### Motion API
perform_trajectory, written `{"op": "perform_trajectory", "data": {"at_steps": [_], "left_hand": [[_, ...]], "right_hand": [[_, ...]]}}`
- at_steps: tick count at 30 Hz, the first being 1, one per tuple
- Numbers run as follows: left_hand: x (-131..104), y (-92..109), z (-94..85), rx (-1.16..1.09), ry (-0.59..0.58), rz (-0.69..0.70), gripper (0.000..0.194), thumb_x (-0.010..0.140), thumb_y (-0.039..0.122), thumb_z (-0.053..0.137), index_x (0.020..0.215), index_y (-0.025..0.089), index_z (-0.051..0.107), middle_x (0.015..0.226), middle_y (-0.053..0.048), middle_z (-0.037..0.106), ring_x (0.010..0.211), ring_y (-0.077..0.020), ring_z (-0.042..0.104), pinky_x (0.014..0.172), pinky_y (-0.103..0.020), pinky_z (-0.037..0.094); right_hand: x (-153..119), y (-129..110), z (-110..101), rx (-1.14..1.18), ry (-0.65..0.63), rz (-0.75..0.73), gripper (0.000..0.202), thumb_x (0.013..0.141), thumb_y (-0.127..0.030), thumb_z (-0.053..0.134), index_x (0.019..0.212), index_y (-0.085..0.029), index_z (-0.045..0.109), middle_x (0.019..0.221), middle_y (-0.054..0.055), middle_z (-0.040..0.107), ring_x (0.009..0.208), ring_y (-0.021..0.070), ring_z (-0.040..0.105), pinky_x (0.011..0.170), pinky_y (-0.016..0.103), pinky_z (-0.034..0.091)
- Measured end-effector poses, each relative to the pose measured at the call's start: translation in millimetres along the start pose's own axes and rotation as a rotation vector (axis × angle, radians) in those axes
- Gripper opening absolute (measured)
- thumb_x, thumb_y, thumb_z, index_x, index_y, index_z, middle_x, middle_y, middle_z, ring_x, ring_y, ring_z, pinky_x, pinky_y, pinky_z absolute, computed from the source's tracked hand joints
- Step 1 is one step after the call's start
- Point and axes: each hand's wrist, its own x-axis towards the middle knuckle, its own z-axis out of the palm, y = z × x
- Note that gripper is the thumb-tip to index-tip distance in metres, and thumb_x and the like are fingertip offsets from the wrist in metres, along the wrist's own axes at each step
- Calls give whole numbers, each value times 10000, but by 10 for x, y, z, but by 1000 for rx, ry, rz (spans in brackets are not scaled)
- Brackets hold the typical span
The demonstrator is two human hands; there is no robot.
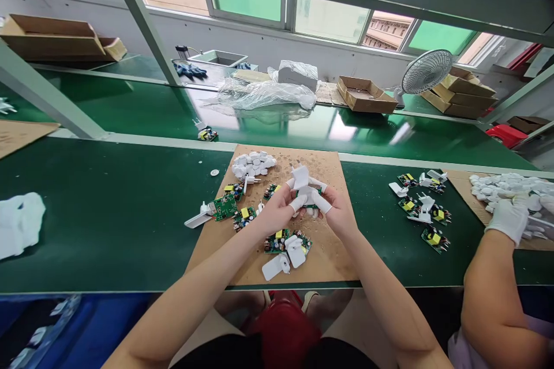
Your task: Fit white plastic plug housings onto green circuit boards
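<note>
White covers sit on the fingertips of my left hand [279, 207] and my right hand [337, 210]. Between them, above the brown board [333, 259], both hands grip a white plug cover [300, 176] with its pins pointing away from me, together with a green circuit board [310, 198]. Fingers partly hide how the two parts meet. Around the hands lie several circuit boards with yellow parts [244, 214] and white plug covers [272, 268]. A heap of small white caps [254, 164] rests at the board's far left corner.
At right, a co-worker's gloved hand [508, 219] reaches into a white heap [497, 187], near several circuit boards [435, 237]. A white cloth [19, 225] lies at left. Across the ledge a conveyor belt [164, 106] carries one plug assembly [206, 132]. A fan [426, 72] stands behind.
</note>
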Motion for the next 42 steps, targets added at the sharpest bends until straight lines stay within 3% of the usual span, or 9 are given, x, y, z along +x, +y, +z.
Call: {"op": "perform_trajectory", "data": {"at_steps": [5, 10, 19, 25, 29, 36, 42], "left_hand": [[-39, 33, 39, 2, -12, -8, 526, 602, 401, 898, 979, 171, 612, 708, 28, 592, 572, -87, 472, 516, -227, 393], [-42, 2, 40, -86, -19, -40, 564, 621, 458, 883, 1048, 175, 645, 795, -14, 652, 632, -121, 545, 542, -243, 439], [-17, -51, 8, -25, 36, -27, 505, 620, 365, 887, 1020, 174, 646, 784, -2, 651, 546, -68, 445, 510, -220, 378], [-8, -25, 0, -171, 60, -87, 499, 622, 406, 870, 1002, 174, 644, 782, -10, 628, 622, -102, 507, 497, -209, 367], [20, -72, -38, -58, 112, -98, 503, 593, 366, 893, 981, 188, 626, 735, 20, 607, 601, -97, 508, 494, -204, 376], [-3, -16, -25, 42, 139, 19, 575, 538, 302, 927, 1000, 168, 613, 750, 17, 640, 611, -104, 540, 530, -220, 437], [21, -81, -64, 35, 41, -63, 600, 604, 415, 895, 1070, 188, 593, 748, 28, 624, 566, -88, 510, 496, -213, 387]], "right_hand": [[-27, -56, 63, 39, 42, 35, 634, 688, -700, 733, 1023, -162, 742, 583, -13, 579, 471, 94, 442, 435, 228, 388], [-41, -78, 49, 11, 44, 9, 630, 721, -727, 681, 1025, -180, 748, 593, 2, 598, 478, 114, 460, 444, 252, 425], [-44, -14, 7, -106, 45, -46, 607, 816, -695, 604, 1049, -153, 750, 654, 21, 588, 549, 129, 463, 489, 262, 424], [-34, -34, -4, -109, -24, -32, 626, 836, -678, 573, 1131, -142, 707, 621, -7, 540, 512, 113, 443, 459, 246, 386], [-37, -49, 34, -169, -30, -75, 559, 844, -673, 576, 1018, -162, 723, 600, -17, 527, 509, 110, 426, 465, 250, 396], [-8, 30, 40, -147, -25, -69, 580, 783, -754, 610, 853, -190, 726, 572, -18, 543, 481, 107, 456, 463, 255, 428], [3, 16, 23, -63, -11, 11, 642, 802, -744, 593, 1030, -157, 719, 583, -1, 587, 450, 113, 500, 396, 238, 407]]}}
